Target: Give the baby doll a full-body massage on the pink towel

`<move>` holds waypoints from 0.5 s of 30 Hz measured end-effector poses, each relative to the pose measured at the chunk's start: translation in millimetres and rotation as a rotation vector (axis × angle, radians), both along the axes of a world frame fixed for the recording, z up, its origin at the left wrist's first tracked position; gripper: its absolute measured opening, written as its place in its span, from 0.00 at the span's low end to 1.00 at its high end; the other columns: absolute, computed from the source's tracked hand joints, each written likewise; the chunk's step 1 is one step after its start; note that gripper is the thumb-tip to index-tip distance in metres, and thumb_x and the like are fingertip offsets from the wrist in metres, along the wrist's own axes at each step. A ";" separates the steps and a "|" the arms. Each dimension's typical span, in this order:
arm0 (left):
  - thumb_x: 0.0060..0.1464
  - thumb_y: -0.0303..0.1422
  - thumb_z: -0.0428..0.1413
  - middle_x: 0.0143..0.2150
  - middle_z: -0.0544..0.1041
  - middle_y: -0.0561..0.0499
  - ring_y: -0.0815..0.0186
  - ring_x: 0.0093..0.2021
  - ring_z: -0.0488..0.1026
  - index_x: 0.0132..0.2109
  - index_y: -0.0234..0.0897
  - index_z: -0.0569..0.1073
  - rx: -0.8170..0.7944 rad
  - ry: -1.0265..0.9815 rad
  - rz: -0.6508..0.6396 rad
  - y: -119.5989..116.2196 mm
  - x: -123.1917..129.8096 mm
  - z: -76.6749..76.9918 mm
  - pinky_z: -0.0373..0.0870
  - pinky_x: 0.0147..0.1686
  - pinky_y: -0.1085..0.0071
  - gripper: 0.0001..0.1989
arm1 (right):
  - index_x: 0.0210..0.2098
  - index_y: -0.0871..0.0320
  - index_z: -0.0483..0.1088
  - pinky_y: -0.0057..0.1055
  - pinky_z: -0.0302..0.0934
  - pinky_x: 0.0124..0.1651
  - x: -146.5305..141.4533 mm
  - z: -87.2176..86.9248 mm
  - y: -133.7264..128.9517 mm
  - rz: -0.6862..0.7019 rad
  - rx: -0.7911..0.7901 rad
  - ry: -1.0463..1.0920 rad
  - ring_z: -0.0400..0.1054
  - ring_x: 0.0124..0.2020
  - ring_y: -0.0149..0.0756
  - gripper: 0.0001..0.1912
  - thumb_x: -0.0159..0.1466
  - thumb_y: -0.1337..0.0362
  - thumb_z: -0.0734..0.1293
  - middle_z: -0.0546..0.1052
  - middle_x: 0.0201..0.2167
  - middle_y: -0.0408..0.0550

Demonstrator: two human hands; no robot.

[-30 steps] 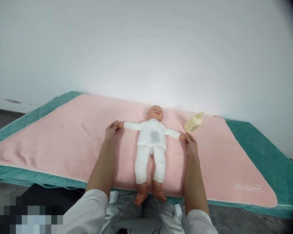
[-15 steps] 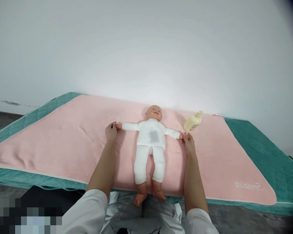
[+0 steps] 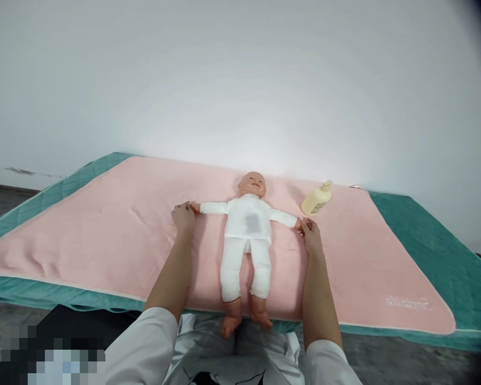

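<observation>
A baby doll [image 3: 246, 222] lies on its back on a pink blanket [image 3: 116, 230], its arms stretched out sideways. Its body, arms and legs are white cloth, with a grey patch on the belly; head, hands and feet are bare and skin-toned. My left hand [image 3: 183, 216] is closed round the doll's hand at the left. At the right, my right hand [image 3: 311, 234] pinches the doll's other hand between thumb and fingers. Both doll arms look straight. The doll's feet reach past the front edge of the blanket.
Just beyond my right hand, a pale yellow pump bottle [image 3: 316, 199] stands on the blanket. Beneath the blanket is a green quilted cover [image 3: 436, 251], showing at both sides and the front. A white wall [image 3: 240, 85] rises behind. Something dark lies at the lower left, partly pixelated.
My left hand has turned slightly at the doll's hand, its back now more toward me. Both hands keep their hold, and the doll and bottle stay in place.
</observation>
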State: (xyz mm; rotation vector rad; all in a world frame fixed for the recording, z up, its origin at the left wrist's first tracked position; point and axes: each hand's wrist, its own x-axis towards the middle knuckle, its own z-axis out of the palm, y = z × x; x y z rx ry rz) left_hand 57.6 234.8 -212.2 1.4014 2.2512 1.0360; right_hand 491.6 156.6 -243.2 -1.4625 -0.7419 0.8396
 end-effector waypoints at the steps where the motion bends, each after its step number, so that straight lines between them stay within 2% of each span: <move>1: 0.65 0.31 0.43 0.55 0.71 0.33 0.53 0.54 0.68 0.53 0.29 0.75 -0.005 0.022 0.001 -0.3 0.3 0.3 0.59 0.55 0.58 0.19 | 0.48 0.56 0.65 0.23 0.60 0.23 0.3 -0.9 0.5 -0.006 0.007 0.002 0.64 0.25 0.25 0.28 0.54 0.50 0.72 0.71 0.35 0.42; 10: 0.63 0.28 0.44 0.51 0.73 0.35 0.54 0.56 0.67 0.49 0.33 0.76 0.074 0.013 -0.019 1.2 -1.3 -3.8 0.58 0.58 0.57 0.17 | 0.48 0.56 0.64 0.24 0.59 0.22 -1.5 -1.9 2.5 -0.094 0.025 -0.035 0.64 0.23 0.24 0.30 0.51 0.50 0.73 0.72 0.41 0.46; 15: 0.64 0.31 0.47 0.57 0.67 0.30 0.49 0.59 0.64 0.59 0.28 0.70 0.094 -0.013 0.032 -6.1 2.4 3.3 0.58 0.59 0.53 0.20 | 0.51 0.56 0.63 0.29 0.65 0.26 -3.9 -3.3 0.2 -0.117 -0.003 -0.071 0.67 0.26 0.29 0.32 0.53 0.47 0.71 0.73 0.43 0.49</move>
